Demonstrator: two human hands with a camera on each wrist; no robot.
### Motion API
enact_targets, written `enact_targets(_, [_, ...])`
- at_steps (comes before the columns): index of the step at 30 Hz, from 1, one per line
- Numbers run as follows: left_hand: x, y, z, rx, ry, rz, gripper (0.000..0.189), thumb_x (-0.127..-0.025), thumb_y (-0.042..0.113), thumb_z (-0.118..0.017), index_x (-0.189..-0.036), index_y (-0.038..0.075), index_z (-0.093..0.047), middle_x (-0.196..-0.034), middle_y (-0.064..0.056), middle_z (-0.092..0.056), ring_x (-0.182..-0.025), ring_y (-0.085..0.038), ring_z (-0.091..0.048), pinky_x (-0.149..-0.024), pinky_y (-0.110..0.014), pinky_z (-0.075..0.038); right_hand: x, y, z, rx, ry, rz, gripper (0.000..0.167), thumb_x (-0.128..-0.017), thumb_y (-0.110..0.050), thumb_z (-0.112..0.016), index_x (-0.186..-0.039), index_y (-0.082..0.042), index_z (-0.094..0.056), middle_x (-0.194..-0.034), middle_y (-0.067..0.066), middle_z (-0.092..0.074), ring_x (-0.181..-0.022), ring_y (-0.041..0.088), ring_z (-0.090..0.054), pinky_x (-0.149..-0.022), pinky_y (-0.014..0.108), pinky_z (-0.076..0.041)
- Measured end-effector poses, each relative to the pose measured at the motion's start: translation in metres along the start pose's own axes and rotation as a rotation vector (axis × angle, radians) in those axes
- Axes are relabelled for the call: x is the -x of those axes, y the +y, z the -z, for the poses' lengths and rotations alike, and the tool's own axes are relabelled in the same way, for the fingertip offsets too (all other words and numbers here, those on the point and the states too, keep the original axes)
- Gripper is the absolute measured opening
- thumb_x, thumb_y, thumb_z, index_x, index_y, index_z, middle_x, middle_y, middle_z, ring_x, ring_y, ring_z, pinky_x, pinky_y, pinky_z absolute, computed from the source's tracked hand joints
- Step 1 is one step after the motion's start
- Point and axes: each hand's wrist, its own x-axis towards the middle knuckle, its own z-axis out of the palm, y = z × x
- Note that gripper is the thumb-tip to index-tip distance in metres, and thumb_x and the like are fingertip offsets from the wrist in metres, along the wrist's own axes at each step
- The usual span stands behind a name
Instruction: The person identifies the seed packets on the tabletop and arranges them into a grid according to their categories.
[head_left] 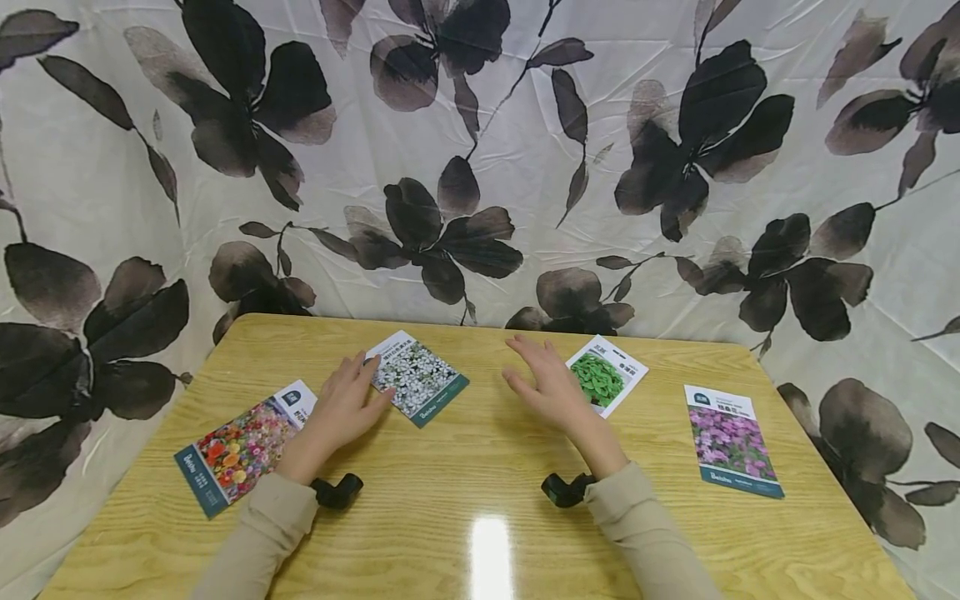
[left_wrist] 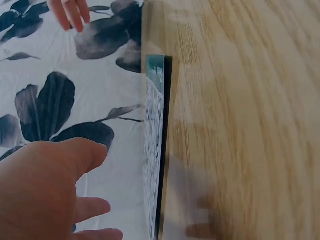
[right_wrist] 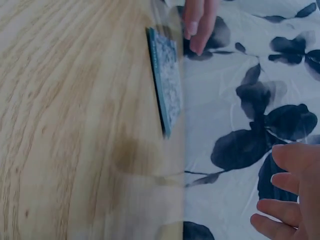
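Observation:
My left hand hovers over the left corner of a seed packet with white flowers, fingers spread and relaxed. The left wrist view shows that hand apart from the packet, which lies flat on the table. Beside a packet picturing green leaves, my right hand is held in the air with loose, spread fingers, partly covering the packet's left side. In the right wrist view the right hand holds nothing.
A packet with mixed bright flowers lies left, partly under my left forearm. Another with purple flowers lies at the right. The wooden table meets a floral cloth at its back edge. Dark cameras sit on both wrists.

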Motion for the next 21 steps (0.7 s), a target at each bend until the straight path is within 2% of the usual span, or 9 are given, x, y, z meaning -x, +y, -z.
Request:
enact_targets(4, [-0.004,0.000,-0.003,0.007,-0.025,0.005,0.067,-0.101,0.034,-0.055,-0.150,-0.007,-0.034,-0.154,-0.036,-0.024,-0.141,-0.057,-0.017,-0.111,-0.070,-0.016,-0.004,-0.005,-0.007,0.000,-0.043,0.010,0.052,-0.102,-0.031,-0.055,-0.148,-0.007,-0.047,-0.153,0.015,-0.042,-0.142,0.032,-0.038,-0.120,0.048,-0.016])
enact_targets(9, [-0.007,0.001,-0.005,0.033,-0.061,0.015,0.068,-0.101,0.033,-0.054,-0.151,-0.008,-0.031,-0.154,-0.037,-0.020,-0.142,-0.057,-0.011,-0.112,-0.071,-0.013,-0.008,-0.009,-0.021,-0.025,-0.071,0.047,0.051,-0.101,-0.024,-0.058,-0.147,-0.007,-0.048,-0.153,0.016,-0.041,-0.140,0.038,-0.037,-0.119,0.050,-0.021])
enact_targets(15, [-0.010,-0.001,-0.011,0.050,-0.067,0.008,0.070,-0.101,0.034,-0.055,-0.151,-0.009,-0.030,-0.155,-0.037,-0.018,-0.142,-0.058,-0.008,-0.111,-0.071,-0.012,-0.014,-0.017,-0.037,-0.077,-0.128,0.067,0.051,-0.100,-0.020,-0.058,-0.147,-0.006,-0.048,-0.154,0.016,-0.039,-0.141,0.035,-0.037,-0.116,0.048,-0.029])
enact_targets(21, [-0.011,-0.003,-0.017,0.070,-0.067,0.013,0.072,-0.100,0.035,-0.057,-0.150,-0.010,-0.031,-0.156,-0.036,-0.017,-0.143,-0.058,-0.005,-0.112,-0.071,-0.010,-0.018,-0.024,-0.054,-0.132,-0.194,0.075,0.050,-0.100,-0.020,-0.059,-0.146,-0.003,-0.049,-0.155,0.017,-0.038,-0.141,0.034,-0.037,-0.114,0.049,-0.032])
